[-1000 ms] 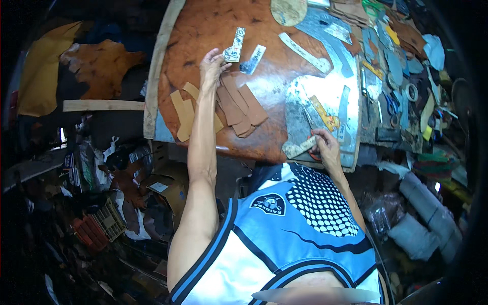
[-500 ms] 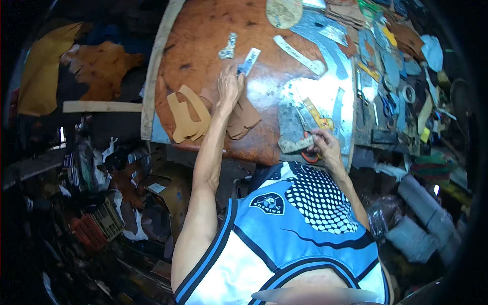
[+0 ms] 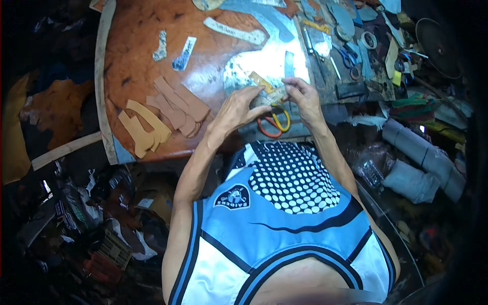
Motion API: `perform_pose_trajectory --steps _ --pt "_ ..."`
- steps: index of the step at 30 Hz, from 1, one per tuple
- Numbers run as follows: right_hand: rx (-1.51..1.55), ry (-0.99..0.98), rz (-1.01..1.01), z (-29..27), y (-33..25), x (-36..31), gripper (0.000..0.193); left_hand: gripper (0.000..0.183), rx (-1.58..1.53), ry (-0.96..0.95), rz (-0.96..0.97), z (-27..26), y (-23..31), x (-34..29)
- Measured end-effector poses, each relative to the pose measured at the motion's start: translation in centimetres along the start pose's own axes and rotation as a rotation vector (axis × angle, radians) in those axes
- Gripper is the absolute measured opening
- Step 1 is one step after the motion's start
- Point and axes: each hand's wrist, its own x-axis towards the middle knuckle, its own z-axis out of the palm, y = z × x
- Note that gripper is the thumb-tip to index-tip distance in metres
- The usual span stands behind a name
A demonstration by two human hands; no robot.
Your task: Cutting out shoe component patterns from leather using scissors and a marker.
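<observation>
Just beyond my body, both my hands meet at a pale, mottled template (image 3: pixel 276 95). My right hand (image 3: pixel 303 99) pinches its right end between thumb and fingers. At the left end, the thumb and fingers of my left hand (image 3: pixel 239 108) close around it, partly hiding it. Below the template lie scissors (image 3: pixel 278 127) with one red-orange and one yellow handle loop; their blades are mostly covered. A yellow strip (image 3: pixel 260 80) rests just past my fingers. Farther left, a blue-and-white strip (image 3: pixel 184 55) and a small mottled template (image 3: pixel 161 47) lie on the brown leather (image 3: pixel 134 66).
Cut tan leather pieces (image 3: pixel 145 129) and browner ones (image 3: pixel 180 107) lie left of my hands. A long pale template (image 3: pixel 234 31) lies farther back. Tools, tape and scraps crowd the right-hand bench (image 3: pixel 330 76). A wooden edge (image 3: pixel 103 76) bounds the leather at left.
My left hand has left the blue-and-white strip and come right and nearer to the mottled template in my right hand. The template has lifted off the scissors' handles. The view has shifted rightward.
</observation>
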Motion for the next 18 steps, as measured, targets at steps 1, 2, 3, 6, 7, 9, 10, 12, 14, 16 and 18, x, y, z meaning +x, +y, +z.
perform_pose_trajectory --steps 1,2,3,6,7,9,10,12,14,16,18 --pt "-0.039 -0.038 -0.046 0.4 -0.2 0.4 0.025 0.039 -0.007 -0.008 -0.009 0.2 -0.1 -0.3" --pt "-0.049 -0.036 -0.045 0.6 0.1 0.5 0.028 0.036 -0.047 -0.037 -0.103 0.2 -0.4 -0.6" --pt "-0.048 -0.036 -0.033 1.0 0.3 0.3 0.028 0.032 -0.086 -0.065 -0.197 0.3 -0.7 -1.1" --pt "-0.822 0.131 -0.325 1.6 0.4 -0.1 0.040 0.026 -0.429 0.270 -0.460 0.9 -4.4 -4.2" --pt "-0.826 0.136 -0.319 1.2 1.1 0.0 0.040 0.027 -0.528 0.373 -0.522 1.2 -6.5 -5.1" --pt "-1.326 0.087 -0.509 0.3 2.6 0.2 0.045 0.029 -0.642 0.501 -0.620 0.1 -7.4 -5.9" --pt "-1.323 0.083 -0.466 0.3 2.8 0.5 0.043 0.030 -0.737 0.512 -0.649 -0.6 -7.5 -5.7" --pt "-1.348 0.047 -0.401 0.3 2.5 0.4 0.040 0.030 -0.671 0.507 -0.669 -1.4 -6.9 -6.0" --pt "-1.390 -0.004 -0.361 0.5 2.8 0.9 0.034 0.030 -0.647 0.538 -0.721 -1.5 -6.1 -5.6" --pt "-1.362 -0.007 -0.354 0.7 2.8 1.2 0.034 0.031 -0.673 0.540 -0.661 -0.6 -6.2 -4.9" --pt "-1.329 0.011 -0.328 0.2 2.3 1.4 0.032 0.034 -0.711 0.529 -0.621 0.3 -6.9 -4.2"
